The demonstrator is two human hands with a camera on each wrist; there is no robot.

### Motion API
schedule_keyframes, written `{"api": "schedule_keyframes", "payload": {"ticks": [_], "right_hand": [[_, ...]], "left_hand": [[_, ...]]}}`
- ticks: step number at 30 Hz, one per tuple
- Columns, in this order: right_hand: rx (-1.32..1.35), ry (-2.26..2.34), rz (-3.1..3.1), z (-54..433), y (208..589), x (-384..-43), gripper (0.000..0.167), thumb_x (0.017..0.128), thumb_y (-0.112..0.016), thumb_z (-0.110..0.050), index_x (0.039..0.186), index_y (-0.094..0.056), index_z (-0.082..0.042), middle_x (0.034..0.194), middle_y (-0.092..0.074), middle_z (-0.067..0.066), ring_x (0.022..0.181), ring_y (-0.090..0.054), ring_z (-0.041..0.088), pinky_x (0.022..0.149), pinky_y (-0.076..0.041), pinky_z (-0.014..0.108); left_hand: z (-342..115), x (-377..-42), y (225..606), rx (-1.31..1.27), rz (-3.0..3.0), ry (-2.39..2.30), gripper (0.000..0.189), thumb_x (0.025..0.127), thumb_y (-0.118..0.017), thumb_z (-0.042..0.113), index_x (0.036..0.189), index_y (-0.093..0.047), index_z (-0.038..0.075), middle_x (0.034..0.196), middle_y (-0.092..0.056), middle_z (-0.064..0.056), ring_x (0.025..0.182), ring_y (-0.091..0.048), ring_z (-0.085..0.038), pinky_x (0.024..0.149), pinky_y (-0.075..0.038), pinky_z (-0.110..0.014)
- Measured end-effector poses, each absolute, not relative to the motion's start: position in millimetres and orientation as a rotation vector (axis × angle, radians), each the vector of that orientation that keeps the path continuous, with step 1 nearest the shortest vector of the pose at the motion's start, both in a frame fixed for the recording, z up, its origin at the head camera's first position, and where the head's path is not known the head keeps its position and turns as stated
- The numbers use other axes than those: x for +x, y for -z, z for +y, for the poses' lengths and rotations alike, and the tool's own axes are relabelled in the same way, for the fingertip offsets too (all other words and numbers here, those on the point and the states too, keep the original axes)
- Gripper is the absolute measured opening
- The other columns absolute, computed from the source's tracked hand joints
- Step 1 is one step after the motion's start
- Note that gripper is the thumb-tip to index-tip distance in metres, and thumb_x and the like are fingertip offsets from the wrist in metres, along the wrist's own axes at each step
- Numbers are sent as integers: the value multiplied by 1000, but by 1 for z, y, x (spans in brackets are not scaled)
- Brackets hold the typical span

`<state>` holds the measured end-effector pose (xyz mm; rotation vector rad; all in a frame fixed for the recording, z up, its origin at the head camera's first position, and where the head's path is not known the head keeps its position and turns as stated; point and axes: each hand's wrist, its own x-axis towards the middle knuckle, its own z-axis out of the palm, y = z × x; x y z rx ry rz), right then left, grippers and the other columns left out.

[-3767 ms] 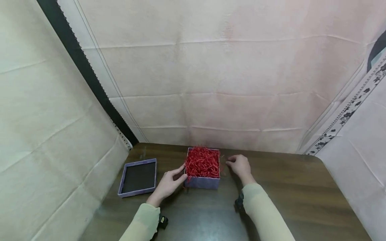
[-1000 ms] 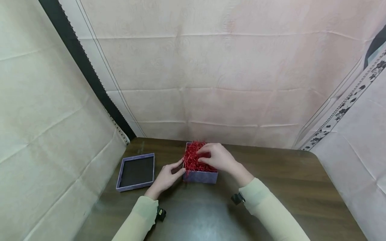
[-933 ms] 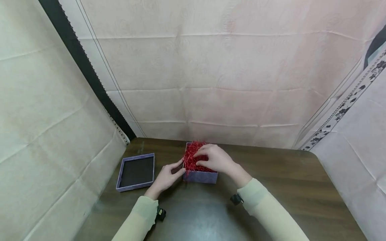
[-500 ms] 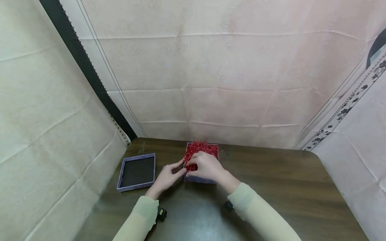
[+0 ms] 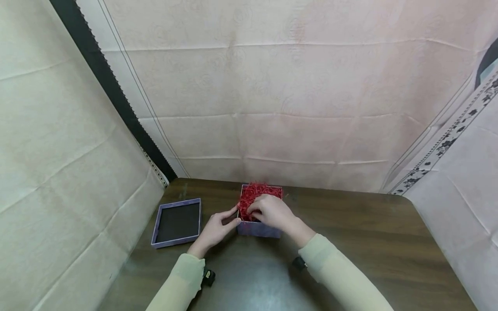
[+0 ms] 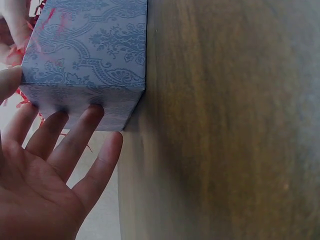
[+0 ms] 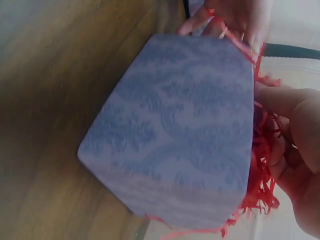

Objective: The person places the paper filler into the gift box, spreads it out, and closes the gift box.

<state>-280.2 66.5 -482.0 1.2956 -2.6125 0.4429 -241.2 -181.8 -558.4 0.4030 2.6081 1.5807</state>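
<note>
A box with a blue-grey damask pattern stands without its lid near the table's back edge. Red shredded paper fills it and pokes over the rim. My left hand is at the box's left side; in the left wrist view its nearly straight fingers touch the wall and the thumb meets a corner. My right hand reaches over the front of the box, fingers curled with the thumb in the shreds. In the right wrist view, red strands surround its fingers; the fingertips are partly hidden.
Left of the box, the lid lies upturned with its black inside showing. The brown wooden table extends to the right and in front. Pale cloth hangs behind and at both sides.
My right hand came from the table right of the box into the shreds, moved toward the near left, then slightly back right. The left hand stays at the box's side.
</note>
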Motion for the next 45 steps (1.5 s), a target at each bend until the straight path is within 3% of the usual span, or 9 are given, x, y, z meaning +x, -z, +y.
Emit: {"api": "schedule_keyframes", "payload": {"ticks": [9,14,23,30,39,45], "right_hand": [[1286,-311,-2606,81,485,-290,10,92,-87,-12,98,-88,-19,100,-79,-3,93,-75,15,90,-62,35],[1301,-253,-2651,83,489,-292,11,91,-87,-10,94,-88,-20,94,-80,-4,89,-75,15,84,-63,35],[1391,-188,-2722,84,489,-293,16,90,-85,-7,81,-83,-20,79,-76,-8,67,-65,9,65,-58,32],[1395,-306,-2775,84,476,-287,5,95,-83,-17,97,-87,-18,93,-80,-6,85,-74,10,79,-62,33],[1334,-345,-2630,80,462,-278,17,93,-87,-32,107,-87,-22,108,-80,-4,103,-72,15,93,-60,36],[1387,-359,-2545,63,471,-274,25,90,-89,-38,109,-87,-23,110,-79,-4,105,-69,17,96,-59,34]], "left_hand": [[-183,-243,561,463,2604,-1585,59,105,-70,44,158,-54,25,158,-51,9,145,-52,-23,117,-43,-52],[-183,-242,562,465,2596,-1612,57,105,-71,42,158,-55,28,158,-52,6,143,-54,-25,115,-46,-52],[-183,-240,562,453,2586,-1607,56,105,-70,41,158,-54,30,158,-52,2,143,-54,-27,114,-47,-51],[-182,-239,563,451,2577,-1642,55,105,-72,37,157,-56,30,157,-54,2,142,-55,-25,114,-46,-51],[-183,-242,562,453,2596,-1616,56,105,-71,39,158,-55,29,157,-54,1,142,-55,-27,115,-45,-55],[-183,-242,562,431,2602,-1592,58,105,-70,41,159,-54,26,157,-55,-2,141,-57,-27,113,-47,-55]]}}
